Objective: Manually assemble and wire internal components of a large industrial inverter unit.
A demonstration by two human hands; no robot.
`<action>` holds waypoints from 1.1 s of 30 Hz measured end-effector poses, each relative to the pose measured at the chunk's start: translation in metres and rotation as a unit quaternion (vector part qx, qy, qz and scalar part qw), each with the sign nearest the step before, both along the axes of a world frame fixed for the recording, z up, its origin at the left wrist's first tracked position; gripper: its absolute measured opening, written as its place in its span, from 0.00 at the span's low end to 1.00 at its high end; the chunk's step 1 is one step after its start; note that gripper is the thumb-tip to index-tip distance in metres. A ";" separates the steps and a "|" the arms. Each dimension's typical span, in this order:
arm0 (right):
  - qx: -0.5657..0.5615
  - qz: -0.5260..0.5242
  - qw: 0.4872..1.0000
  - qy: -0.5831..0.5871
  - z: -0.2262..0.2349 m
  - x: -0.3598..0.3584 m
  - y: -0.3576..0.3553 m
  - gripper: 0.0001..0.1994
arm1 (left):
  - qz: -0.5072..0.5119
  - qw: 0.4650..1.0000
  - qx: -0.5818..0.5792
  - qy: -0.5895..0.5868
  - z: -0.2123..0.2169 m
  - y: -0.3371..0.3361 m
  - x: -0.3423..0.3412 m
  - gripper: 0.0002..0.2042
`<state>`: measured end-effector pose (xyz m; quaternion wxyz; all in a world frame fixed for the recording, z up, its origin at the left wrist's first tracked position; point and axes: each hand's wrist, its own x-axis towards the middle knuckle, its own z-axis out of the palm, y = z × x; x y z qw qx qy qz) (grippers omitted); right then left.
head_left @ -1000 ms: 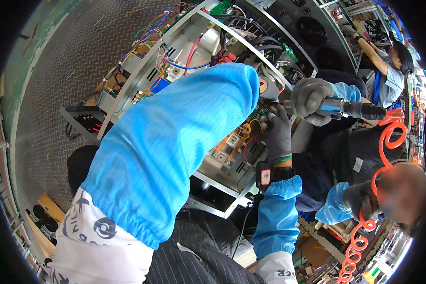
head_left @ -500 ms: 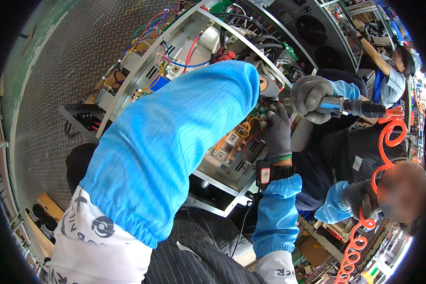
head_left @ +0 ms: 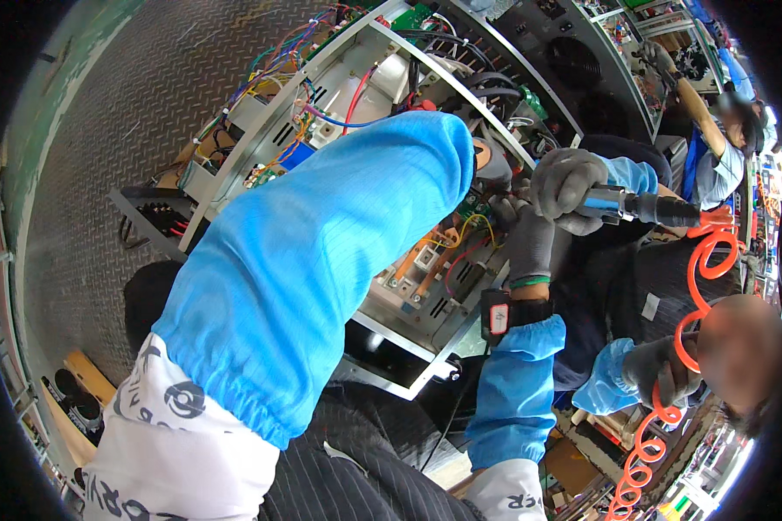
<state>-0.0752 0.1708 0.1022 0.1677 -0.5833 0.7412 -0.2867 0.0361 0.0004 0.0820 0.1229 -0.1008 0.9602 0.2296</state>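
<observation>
At the right edge of the chassis, close work seems in hand: the right hand is held beside the yellow wire, the left hand mostly hidden; neither grip can be told. A driver is clasped by a co-worker's hand; steadiness is called for.

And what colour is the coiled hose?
Coiled hose: orange-red, clearest in the head view.
</observation>
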 end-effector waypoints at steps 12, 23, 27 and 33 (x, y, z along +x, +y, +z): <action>0.000 0.126 0.914 0.386 -0.009 -0.031 0.002 0.15 | -0.043 0.994 -0.087 0.043 -0.037 -0.004 -0.016 0.14; -0.061 0.237 0.816 0.524 -0.007 -0.041 -0.002 0.07 | -0.015 0.991 -0.109 0.074 -0.048 -0.010 -0.022 0.11; -0.004 0.143 0.964 0.223 -0.021 -0.051 0.010 0.08 | -0.027 0.989 -0.114 0.084 -0.031 -0.003 -0.026 0.11; -0.098 0.224 0.917 0.316 0.003 -0.016 -0.009 0.09 | 0.142 0.949 0.234 0.157 -0.031 -0.016 0.003 0.15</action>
